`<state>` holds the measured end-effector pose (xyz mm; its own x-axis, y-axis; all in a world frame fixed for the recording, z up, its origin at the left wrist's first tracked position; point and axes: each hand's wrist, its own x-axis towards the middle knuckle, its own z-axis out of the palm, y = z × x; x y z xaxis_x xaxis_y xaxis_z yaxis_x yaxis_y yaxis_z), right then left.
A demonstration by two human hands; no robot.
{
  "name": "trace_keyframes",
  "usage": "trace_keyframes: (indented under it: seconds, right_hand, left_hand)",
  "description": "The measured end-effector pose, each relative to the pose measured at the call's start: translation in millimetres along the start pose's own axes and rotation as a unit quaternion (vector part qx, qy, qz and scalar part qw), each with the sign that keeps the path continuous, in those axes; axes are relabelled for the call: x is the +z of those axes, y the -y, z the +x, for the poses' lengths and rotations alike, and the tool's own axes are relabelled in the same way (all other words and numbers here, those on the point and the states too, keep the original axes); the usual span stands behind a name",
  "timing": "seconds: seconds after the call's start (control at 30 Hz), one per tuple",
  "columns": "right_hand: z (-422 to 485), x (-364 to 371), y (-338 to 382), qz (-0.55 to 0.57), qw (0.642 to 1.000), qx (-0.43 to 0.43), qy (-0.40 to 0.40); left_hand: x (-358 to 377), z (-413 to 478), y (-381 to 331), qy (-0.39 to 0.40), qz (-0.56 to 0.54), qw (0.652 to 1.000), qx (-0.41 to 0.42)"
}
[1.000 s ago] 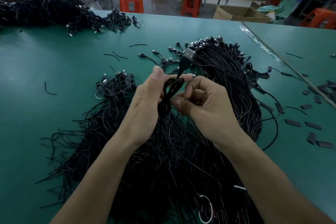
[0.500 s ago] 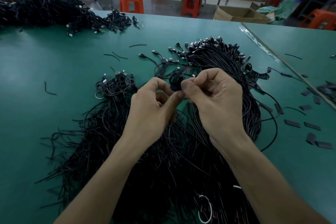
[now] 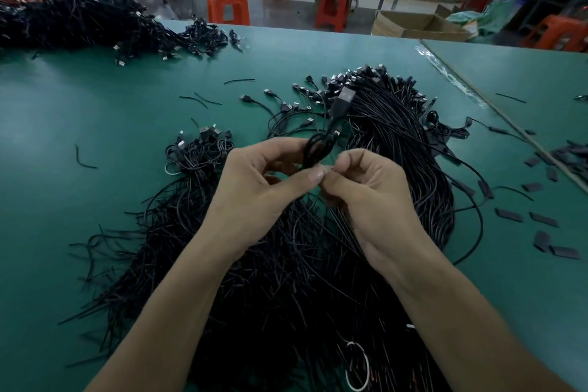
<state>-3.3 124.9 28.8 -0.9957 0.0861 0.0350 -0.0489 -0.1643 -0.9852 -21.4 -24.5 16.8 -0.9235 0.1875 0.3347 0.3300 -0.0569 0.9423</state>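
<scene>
- Coiled cable [image 3: 318, 149]: a short black lead wound into a tight hank, held in the air between both hands above the middle of the table [image 3: 95, 111]. Its USB plug [image 3: 346, 95] sticks up and away from the coil.
- The left hand [image 3: 264, 188] grips the coil, fingers curled behind it and the thumb pressed across its lower end.
- The right hand [image 3: 372, 191] is closed in a pinch, its thumb and forefinger meeting right at the left thumb tip. They hold something thin at the base of the coil. Whether that is a tie or the cable's own tail is too small to tell.
- Step, as I judge it: the winding looks done and the hank is being fastened.
- The next move likely calls for a firm left grip so the loops do not spring apart while the right fingers twist or tuck the thin end tight.
- Beneath the hands lies the cable heap [image 3: 397, 137] of loose leads. To the left sit small bundles [image 3: 200, 153], where a finished coil would probably go.
- Short wire ties [image 3: 238, 81] lie scattered farther off, and black tabs [image 3: 509, 215] to the right.
</scene>
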Motion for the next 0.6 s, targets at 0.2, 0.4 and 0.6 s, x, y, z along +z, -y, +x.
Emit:
trace_keyframes:
  seconds: [0.2,0.4,0.6]
  right_hand:
    - [7,-14,-10,0.024,0.996,0.091,0.003]
    - [15,-36,-25,-0.611,0.789,-0.040,0.043]
    - [5,-46,-51,-0.700,0.711,0.037,0.052]
  left_hand:
    - [0,-2,12,0.029,0.162,0.986,-0.012]
    - [-9,25,24,-0.075,0.182,0.978,-0.072]
    - [-39,79,47,-0.166,0.240,0.945,-0.144]
